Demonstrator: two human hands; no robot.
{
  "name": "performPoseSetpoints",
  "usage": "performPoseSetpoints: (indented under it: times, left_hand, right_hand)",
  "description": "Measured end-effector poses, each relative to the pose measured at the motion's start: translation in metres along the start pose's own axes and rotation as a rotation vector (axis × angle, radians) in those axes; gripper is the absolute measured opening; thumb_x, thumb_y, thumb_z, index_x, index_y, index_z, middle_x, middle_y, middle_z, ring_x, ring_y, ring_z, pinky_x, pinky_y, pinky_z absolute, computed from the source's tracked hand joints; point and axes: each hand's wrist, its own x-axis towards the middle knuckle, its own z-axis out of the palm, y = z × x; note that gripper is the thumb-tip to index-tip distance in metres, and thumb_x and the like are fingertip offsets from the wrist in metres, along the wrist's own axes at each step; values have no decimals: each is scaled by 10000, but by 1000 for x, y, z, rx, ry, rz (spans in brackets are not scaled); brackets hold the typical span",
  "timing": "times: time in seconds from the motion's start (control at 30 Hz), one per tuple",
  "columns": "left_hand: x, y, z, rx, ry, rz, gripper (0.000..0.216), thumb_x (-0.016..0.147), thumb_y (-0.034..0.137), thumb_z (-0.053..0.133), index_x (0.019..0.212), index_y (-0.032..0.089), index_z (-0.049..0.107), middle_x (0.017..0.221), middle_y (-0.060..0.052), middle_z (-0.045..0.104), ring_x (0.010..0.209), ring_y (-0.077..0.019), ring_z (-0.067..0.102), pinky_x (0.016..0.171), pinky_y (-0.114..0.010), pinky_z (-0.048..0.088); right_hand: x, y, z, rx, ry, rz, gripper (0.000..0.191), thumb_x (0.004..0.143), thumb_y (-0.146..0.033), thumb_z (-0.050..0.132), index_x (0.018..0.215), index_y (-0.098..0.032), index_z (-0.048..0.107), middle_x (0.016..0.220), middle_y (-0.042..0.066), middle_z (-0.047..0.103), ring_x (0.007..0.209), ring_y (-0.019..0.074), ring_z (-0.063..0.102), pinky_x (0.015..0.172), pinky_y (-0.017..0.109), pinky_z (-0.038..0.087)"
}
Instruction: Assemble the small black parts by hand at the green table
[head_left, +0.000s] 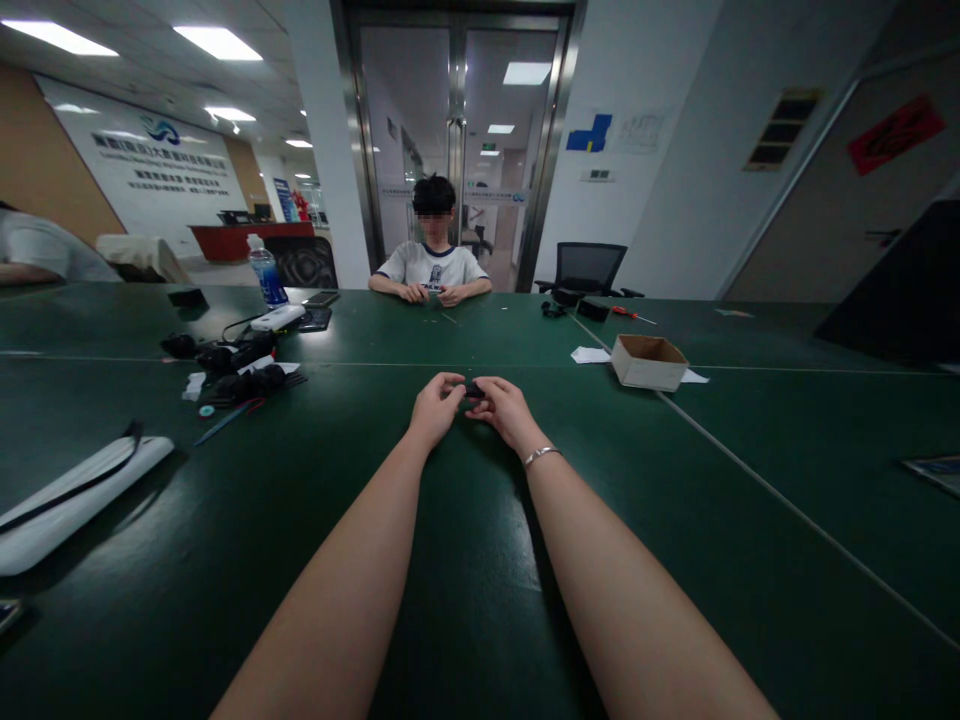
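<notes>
On my feed I record one item: a small, dark black piece [474,390], compact and seemingly longer than tall. I find it held between the fingertips of the left hand [437,410] and the right hand [508,410], its long side running roughly crosswise. Fingers cover both ends; I see only the middle. I cannot determine its exact type, finer detail or condition.

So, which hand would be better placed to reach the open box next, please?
Probably the right hand: the box sits off to the right, farther from the left hand. Both appear to hold a small black piece.
</notes>
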Motion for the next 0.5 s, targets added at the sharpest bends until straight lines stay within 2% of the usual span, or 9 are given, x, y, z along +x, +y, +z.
performPoseSetpoints:
  times: [0.13,0.3,0.5]
  left_hand:
    - [-3,7,1,-52,-17,-14,239,849,328,522,991,154,604,668,-3,578,611,-111,558,546,-200,419]
    - [-3,13,1,-94,-36,-61,224,820,238,519,1015,152,590,619,20,557,537,-91,522,533,-195,414]
    - [-6,6,0,-84,-59,-28,261,867,362,496,1000,156,587,554,32,520,489,-93,500,499,-193,386]
  right_hand:
    - [0,0,0,-5,0,0,21,878,-155,601,869,-137,595,641,18,640,432,108,584,503,259,586]
    - [1,0,0,1,-18,-14,58,847,-189,641,869,-147,606,653,11,641,439,112,589,491,257,581]
    - [1,3,-1,-79,-115,-60,154,769,-157,666,920,-159,638,638,-24,627,458,96,584,502,226,569]
